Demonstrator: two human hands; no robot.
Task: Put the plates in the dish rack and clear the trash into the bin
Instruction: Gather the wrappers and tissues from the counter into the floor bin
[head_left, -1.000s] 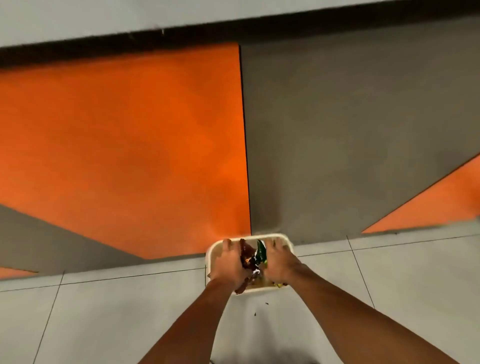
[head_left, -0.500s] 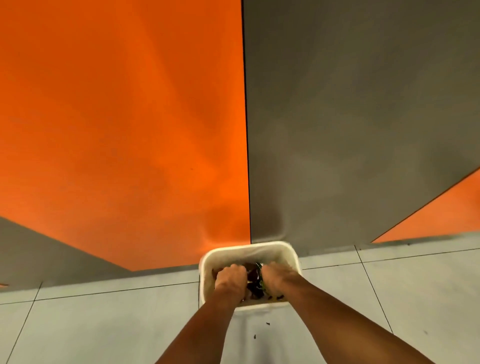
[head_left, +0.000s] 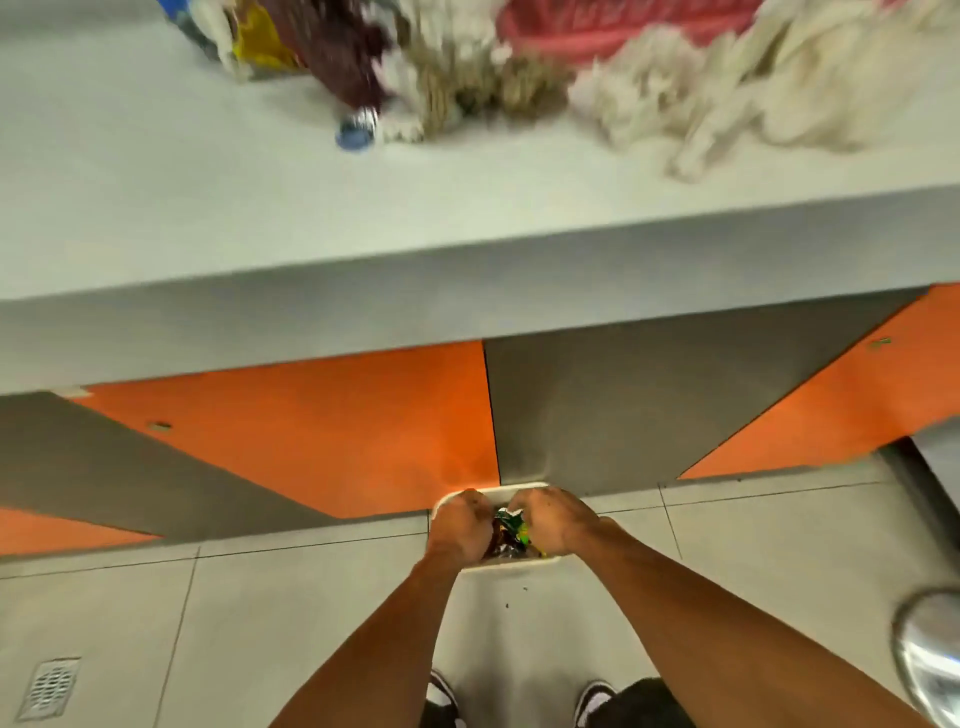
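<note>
Head view, looking straight down at the floor (head_left: 311, 613), where I see both arms stretched toward a small white bin (head_left: 511, 565). It stands on the pale tiles, right against the orange and grey cabinet front (head_left: 363, 426).

My left hand (head_left: 460, 525) and right hand (head_left: 556, 519) are low over the bin's opening, backs toward the camera. Between them is the trash (head_left: 511, 530), a crumpled bunch of green, brown and silvery wrappers, sitting inside the bin's rim. The fingers of both hands are curled in and grasping that bunch from either side, though the fingertips themselves are tucked out of my sight.

A few dark crumbs (head_left: 514, 597) lie on the tile just this side of the bin. A pair of black and white shoes (head_left: 441, 696) shows at the bottom edge, and a floor drain (head_left: 49, 688) sits at lower left, well apart from the bin.

Above the cabinet runs the grey desk (head_left: 208, 208). It carries a blurred heap of pale mop strands (head_left: 727, 93), something red (head_left: 597, 26) and a blue bottle cap (head_left: 356, 136). A shiny metal object (head_left: 930, 654), too blurred to identify, cuts in at the right edge.
</note>
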